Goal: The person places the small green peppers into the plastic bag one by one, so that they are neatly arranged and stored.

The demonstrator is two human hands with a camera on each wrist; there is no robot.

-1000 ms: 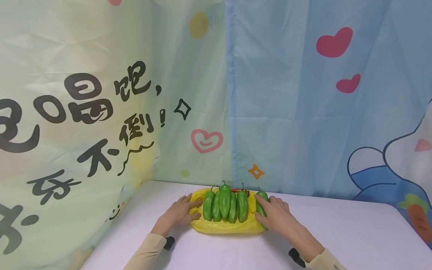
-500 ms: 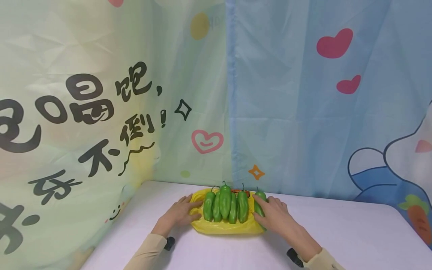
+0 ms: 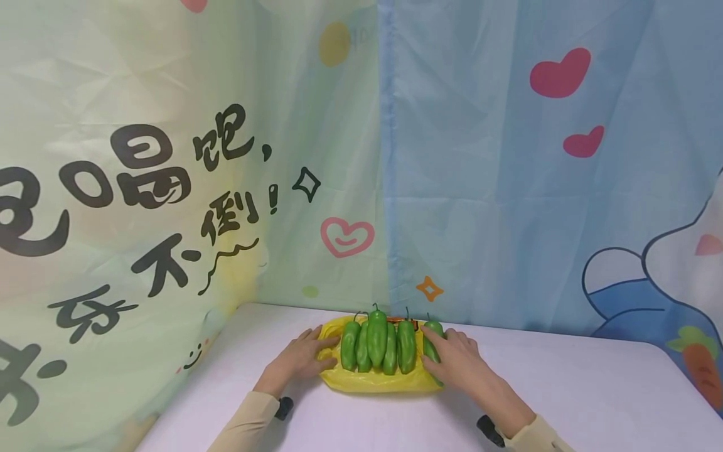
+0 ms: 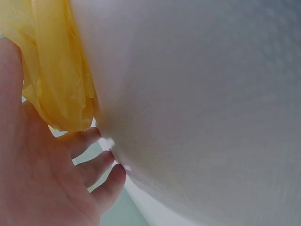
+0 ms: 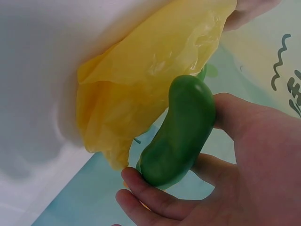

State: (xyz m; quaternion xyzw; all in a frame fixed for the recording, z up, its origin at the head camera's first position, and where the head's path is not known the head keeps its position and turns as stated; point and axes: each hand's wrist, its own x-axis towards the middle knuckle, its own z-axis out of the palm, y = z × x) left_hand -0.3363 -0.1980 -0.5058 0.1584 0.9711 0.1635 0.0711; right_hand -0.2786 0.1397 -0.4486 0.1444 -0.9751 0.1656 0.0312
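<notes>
In the head view a yellow plastic bag (image 3: 384, 382) lies on the table, spread under several green peppers (image 3: 376, 339) that stand side by side, stems at the back. My left hand (image 3: 299, 356) holds the bag's left edge; in the left wrist view the yellow plastic passes between thumb and fingers, hiding the index finger. At the bag's right end my right hand (image 3: 464, 363) grips one green pepper (image 5: 181, 134) between thumb and fingers. This pepper is tilted, its stem toward the back, and overlaps the bag's right edge in the head view.
The white table (image 3: 570, 389) extends to both sides and in front of the bag. Close behind it hangs a printed cloth backdrop (image 3: 452, 226), which also runs along the left side. A black wrist camera (image 3: 490, 430) sits under the right wrist.
My right hand has shifted slightly left with its pepper, closer to the group of peppers. The left hand and the bag stay in place.
</notes>
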